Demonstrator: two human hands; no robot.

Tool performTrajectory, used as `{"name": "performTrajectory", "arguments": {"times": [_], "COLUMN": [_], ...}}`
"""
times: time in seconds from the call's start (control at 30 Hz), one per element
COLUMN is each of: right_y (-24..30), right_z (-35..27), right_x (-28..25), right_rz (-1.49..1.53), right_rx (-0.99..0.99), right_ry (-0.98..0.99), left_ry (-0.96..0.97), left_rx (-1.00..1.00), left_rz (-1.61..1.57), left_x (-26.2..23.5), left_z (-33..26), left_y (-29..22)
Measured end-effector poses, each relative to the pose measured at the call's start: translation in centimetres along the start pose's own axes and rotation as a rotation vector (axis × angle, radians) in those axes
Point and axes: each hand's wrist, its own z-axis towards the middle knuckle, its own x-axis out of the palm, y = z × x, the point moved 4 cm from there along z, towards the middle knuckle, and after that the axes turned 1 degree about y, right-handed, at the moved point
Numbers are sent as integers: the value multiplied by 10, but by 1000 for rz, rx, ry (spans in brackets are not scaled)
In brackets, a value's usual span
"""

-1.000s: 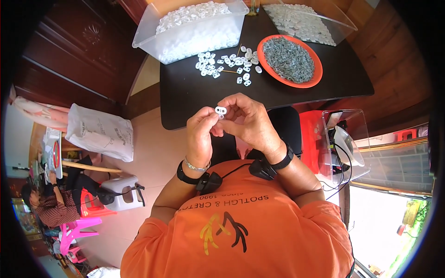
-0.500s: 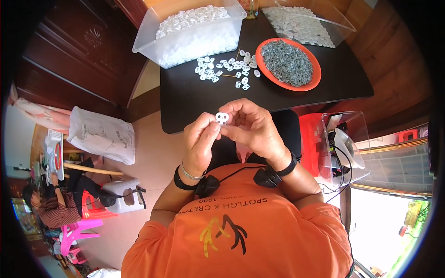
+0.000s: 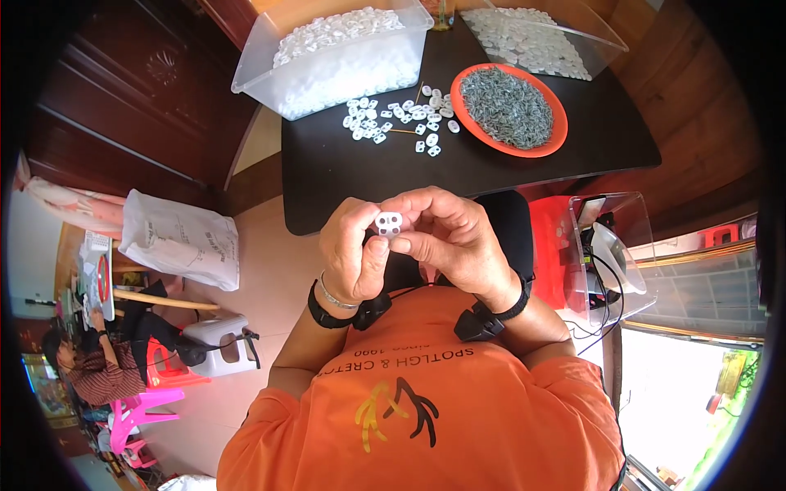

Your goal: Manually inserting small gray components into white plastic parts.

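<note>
Close in front of my chest, both my hands meet around a small white plastic piece with dark round holes (image 3: pixel 389 222). My left hand (image 3: pixel 350 252) is closed, its thumb and index finger at the piece's left side and lower edge. From the other side my right hand (image 3: pixel 460 247) pinches it with thumb and fingertips; part of that grip is hidden behind the piece. Loose white pieces with holes (image 3: pixel 364 120) lie scattered on the dark table (image 3: pixel 327 176) beyond my hands. An orange dish (image 3: pixel 559 135) there holds a heap of small grey coil-like parts (image 3: pixel 508 106).
A clear bin (image 3: pixel 254 75) heaped with white pieces stands at the back left, another clear bin (image 3: pixel 610 39) with flat whitish pieces at the back right. At right stands a clear box (image 3: pixel 647 270) with cables. A person (image 3: pixel 102 368) sits far left near a white sack (image 3: pixel 184 237).
Both hands have come slightly lower, toward my body, with the white piece between them. The piece has tilted a little and my right thumb has shifted beneath it.
</note>
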Motion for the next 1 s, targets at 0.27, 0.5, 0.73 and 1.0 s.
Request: {"name": "performTrajectory", "arguments": {"times": [0.27,0.5,0.73,1.0], "right_y": [-1,-3,-3,0], "right_z": [-2,-2,-2,-2], "right_x": [5,6,7,9], "right_rz": [-175,-67,-27,-131], "right_rx": [-147,-84,-42,-127], "right_ry": [17,15,19,45], "left_ry": [-47,-128,-134,-153], "left_rx": [133,149,137,211], "left_rz": [10,7,48,41], "left_x": [0,2,-1,2], "left_z": [-5,0,-2,-3], "left_y": [6,0,-1,-2]}}
